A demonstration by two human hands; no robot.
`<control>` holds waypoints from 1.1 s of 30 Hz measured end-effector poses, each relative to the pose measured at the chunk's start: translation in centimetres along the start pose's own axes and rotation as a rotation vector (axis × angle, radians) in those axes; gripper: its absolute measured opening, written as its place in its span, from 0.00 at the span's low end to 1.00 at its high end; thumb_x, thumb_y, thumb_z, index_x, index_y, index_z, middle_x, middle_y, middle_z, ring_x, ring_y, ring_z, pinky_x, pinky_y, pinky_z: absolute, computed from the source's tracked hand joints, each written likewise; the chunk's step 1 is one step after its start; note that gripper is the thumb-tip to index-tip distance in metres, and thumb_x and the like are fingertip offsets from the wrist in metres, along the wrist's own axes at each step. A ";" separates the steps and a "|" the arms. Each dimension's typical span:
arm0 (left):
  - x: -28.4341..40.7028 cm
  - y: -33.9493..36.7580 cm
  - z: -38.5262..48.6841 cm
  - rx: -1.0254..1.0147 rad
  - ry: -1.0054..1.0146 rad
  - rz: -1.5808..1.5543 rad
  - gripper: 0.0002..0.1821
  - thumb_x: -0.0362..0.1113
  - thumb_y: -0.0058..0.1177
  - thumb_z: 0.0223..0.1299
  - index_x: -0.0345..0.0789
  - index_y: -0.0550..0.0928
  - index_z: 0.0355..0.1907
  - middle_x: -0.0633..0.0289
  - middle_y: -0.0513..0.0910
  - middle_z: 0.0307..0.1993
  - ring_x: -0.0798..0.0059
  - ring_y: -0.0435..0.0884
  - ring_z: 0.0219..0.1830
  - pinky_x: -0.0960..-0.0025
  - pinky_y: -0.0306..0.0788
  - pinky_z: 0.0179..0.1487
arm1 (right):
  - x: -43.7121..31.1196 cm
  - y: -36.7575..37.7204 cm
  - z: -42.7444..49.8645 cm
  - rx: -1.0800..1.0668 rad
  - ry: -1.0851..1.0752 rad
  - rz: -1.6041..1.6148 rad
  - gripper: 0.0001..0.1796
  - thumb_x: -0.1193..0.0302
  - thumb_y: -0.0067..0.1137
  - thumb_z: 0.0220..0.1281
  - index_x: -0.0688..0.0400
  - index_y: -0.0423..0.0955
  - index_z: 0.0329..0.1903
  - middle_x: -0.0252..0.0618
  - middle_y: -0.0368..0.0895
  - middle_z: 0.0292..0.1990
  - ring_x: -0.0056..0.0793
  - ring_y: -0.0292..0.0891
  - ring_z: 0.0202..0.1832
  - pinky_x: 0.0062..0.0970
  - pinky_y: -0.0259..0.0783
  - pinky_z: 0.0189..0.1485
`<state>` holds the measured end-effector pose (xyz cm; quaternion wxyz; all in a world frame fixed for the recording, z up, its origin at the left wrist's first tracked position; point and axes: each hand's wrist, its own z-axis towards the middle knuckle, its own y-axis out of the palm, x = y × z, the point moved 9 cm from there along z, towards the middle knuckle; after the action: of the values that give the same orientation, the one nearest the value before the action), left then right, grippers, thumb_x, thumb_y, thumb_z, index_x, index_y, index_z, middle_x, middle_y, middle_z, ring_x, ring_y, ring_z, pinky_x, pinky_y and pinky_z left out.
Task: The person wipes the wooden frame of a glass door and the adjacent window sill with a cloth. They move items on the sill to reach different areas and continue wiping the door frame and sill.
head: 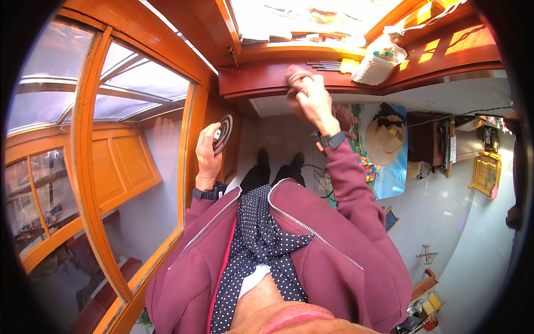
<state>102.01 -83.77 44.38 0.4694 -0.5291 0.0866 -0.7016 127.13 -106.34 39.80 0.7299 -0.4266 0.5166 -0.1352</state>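
My left hand [207,149] holds a round dark disc [226,134] with pale concentric rings, tilted nearly on edge beside the wooden window frame. A small white piece [217,134] shows at its fingertips. My right hand [311,98] is raised at the front edge of the dark red wooden windowsill [254,77]. Its fingers are bent and blurred by motion. Something brownish-pink [298,75] shows at the fingers, too smeared to name, so I cannot tell whether it is held. Several thin metal rods [327,65] with a yellow end lie on the sill just beyond.
A white plastic-wrapped pack [379,60] stands on the sill. At left is a glazed orange wooden window frame [83,146]. Below on the right, a straw-coloured hat [383,140] lies on a blue-printed surface [394,179]. Dark cables [319,171] trail across the floor near my feet.
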 end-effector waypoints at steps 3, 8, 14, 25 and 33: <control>-0.2 0.0 -0.1 0.000 -0.021 -0.012 0.27 0.13 0.57 0.53 0.32 0.81 0.57 0.51 0.83 0.53 0.54 0.84 0.53 0.64 0.78 0.52 | 0.2 0.0 1.8 0.065 0.031 -0.156 0.19 0.65 0.59 0.60 0.52 0.74 0.54 0.52 0.70 0.52 0.56 0.78 0.47 0.51 0.77 0.49; -0.2 -0.4 -0.5 0.023 -0.013 0.037 0.27 0.13 0.57 0.53 0.33 0.81 0.57 0.51 0.83 0.52 0.54 0.84 0.52 0.63 0.79 0.52 | -5.4 4.9 1.6 0.078 -0.146 -0.188 0.16 0.68 0.67 0.54 0.54 0.74 0.45 0.50 0.69 0.48 0.52 0.77 0.46 0.50 0.77 0.43; 0.0 -1.1 -0.6 0.041 -0.022 0.036 0.26 0.13 0.56 0.53 0.33 0.82 0.56 0.51 0.84 0.51 0.54 0.84 0.53 0.62 0.79 0.53 | -12.5 10.7 0.9 -0.027 -0.356 -0.041 0.14 0.68 0.66 0.53 0.54 0.75 0.43 0.49 0.70 0.47 0.52 0.76 0.46 0.48 0.78 0.44; 1.2 -0.8 0.2 0.000 0.039 0.024 0.24 0.15 0.53 0.58 0.32 0.80 0.58 0.49 0.83 0.51 0.51 0.83 0.53 0.60 0.77 0.57 | -1.0 8.2 -4.5 -0.035 0.108 1.109 0.17 0.66 0.54 0.71 0.62 0.77 0.56 0.40 0.82 0.50 0.29 0.77 0.52 0.30 0.72 0.59; 2.6 2.0 0.9 -0.080 0.075 -0.036 0.23 0.16 0.53 0.59 0.31 0.79 0.58 0.50 0.82 0.51 0.53 0.83 0.51 0.63 0.77 0.53 | 19.9 -0.1 -10.9 0.748 0.832 1.245 0.40 0.46 0.63 0.67 0.62 0.68 0.69 0.45 0.73 0.64 0.33 0.74 0.60 0.35 0.72 0.64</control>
<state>103.93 -86.50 45.27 0.4315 -0.5223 0.1227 -0.7252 126.23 -124.42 26.06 0.5145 0.2920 0.8061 -0.0162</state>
